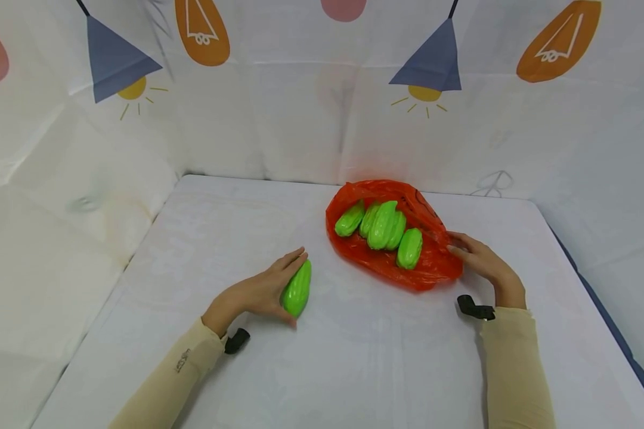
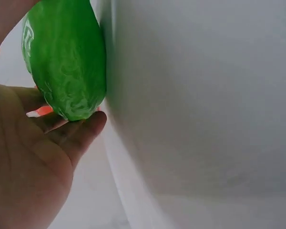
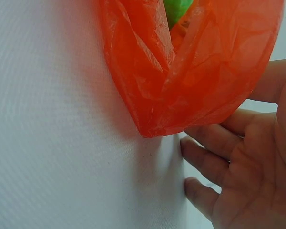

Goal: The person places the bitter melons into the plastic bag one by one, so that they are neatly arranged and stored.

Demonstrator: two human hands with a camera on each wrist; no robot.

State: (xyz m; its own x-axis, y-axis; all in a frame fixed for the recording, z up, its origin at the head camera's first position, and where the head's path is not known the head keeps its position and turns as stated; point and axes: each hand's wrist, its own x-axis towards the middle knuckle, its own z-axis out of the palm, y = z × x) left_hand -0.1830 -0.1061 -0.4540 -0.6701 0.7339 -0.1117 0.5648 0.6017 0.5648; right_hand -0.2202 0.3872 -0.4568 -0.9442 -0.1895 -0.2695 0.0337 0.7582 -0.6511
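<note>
On the white table, my left hand (image 1: 271, 290) spans a glossy green ribbed vegetable (image 1: 297, 289), fingers round its far end and thumb at its near end. In the left wrist view the fingertips reach past the tip of the vegetable (image 2: 66, 62), close to the tabletop. To the right lies a red plastic bag (image 1: 434, 268), spread wide, with several similar green vegetables (image 1: 382, 225) on it. My right hand (image 1: 480, 257) pinches the bag's right edge between thumb and index finger. In the right wrist view the bag (image 3: 214, 71) partly hides those fingertips; the other fingers (image 3: 205, 155) are spread apart.
A white sheet covers the table (image 1: 354, 357). White cloth walls (image 1: 290, 119) with printed lamps and bulbs rise behind and beside it. Each wrist carries a small black camera mount (image 1: 474, 308).
</note>
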